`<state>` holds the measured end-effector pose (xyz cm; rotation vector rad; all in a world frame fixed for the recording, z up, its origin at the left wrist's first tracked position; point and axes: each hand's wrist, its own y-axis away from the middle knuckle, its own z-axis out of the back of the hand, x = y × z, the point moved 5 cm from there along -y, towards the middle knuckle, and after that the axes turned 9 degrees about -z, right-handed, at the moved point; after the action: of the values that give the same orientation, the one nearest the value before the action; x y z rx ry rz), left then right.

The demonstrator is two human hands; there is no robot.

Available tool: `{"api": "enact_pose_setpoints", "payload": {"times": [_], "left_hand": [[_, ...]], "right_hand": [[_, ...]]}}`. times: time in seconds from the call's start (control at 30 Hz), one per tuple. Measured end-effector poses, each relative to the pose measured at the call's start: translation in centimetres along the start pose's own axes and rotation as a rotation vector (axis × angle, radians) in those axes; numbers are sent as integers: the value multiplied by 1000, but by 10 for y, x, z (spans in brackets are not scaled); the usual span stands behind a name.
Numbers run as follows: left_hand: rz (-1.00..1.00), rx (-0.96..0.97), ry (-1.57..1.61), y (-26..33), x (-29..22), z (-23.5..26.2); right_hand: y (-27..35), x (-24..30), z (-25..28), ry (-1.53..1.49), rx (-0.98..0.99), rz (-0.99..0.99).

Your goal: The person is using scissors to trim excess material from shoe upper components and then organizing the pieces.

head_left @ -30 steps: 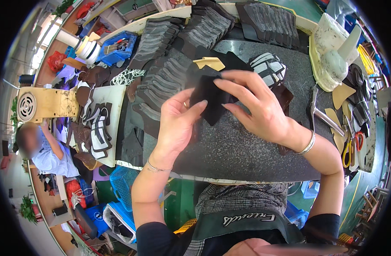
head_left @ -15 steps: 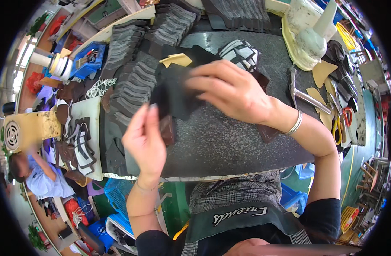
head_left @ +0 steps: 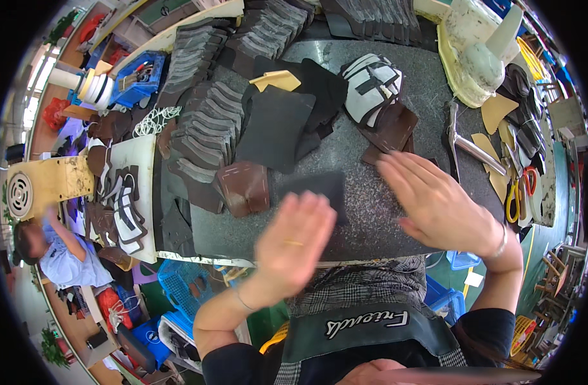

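A dark piece of material (head_left: 326, 186) lies flat on the dark work surface, partly covered by the fingertips of my left hand (head_left: 295, 239). Those fingers are stretched out and hold nothing. My right hand (head_left: 438, 202) is also open, its fingers pointing toward a stitched brown leather piece (head_left: 396, 125). Behind that piece is a stack of white-and-black patterned pieces (head_left: 372, 83). A larger black sheet (head_left: 278, 125) lies farther back, with a folded tan scrap (head_left: 278, 80) at its far edge. Another brown leather piece (head_left: 244, 188) rests left of the dark piece.
Overlapping dark cut pieces (head_left: 207, 128) line the table's left and far sides. To the right lie a hammer (head_left: 478, 154), scissors (head_left: 514, 199) and tan scraps (head_left: 499, 112). A yellowed stand with a horn (head_left: 483, 70) occupies the far right corner. Another person (head_left: 69, 256) works at far left.
The black sheet has left my hands and lies on the table. My hands have come nearer and apart, the left moving right over a dark piece. The brown leather pieces show more fully.
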<state>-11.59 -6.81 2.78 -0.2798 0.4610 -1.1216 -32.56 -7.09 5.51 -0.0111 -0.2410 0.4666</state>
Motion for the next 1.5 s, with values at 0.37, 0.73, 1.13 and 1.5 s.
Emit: {"api": "enact_pose_setpoints", "payload": {"times": [0.37, 0.73, 1.13, 1.5], "left_hand": [[-61, -346, 75, 18, -48, -2], [-38, -251, 596, 31, -24, 2], [-148, -93, 243, 27, -14, -8], [-89, -86, 170, 31, -4, -26]], "right_hand": [[51, 28, 9, -27, -267, 67], [31, 35, -39, -1040, -125, 338], [7, 25, -42, -522, -171, 523], [-6, 16, -58, -419, -144, 487]]}}
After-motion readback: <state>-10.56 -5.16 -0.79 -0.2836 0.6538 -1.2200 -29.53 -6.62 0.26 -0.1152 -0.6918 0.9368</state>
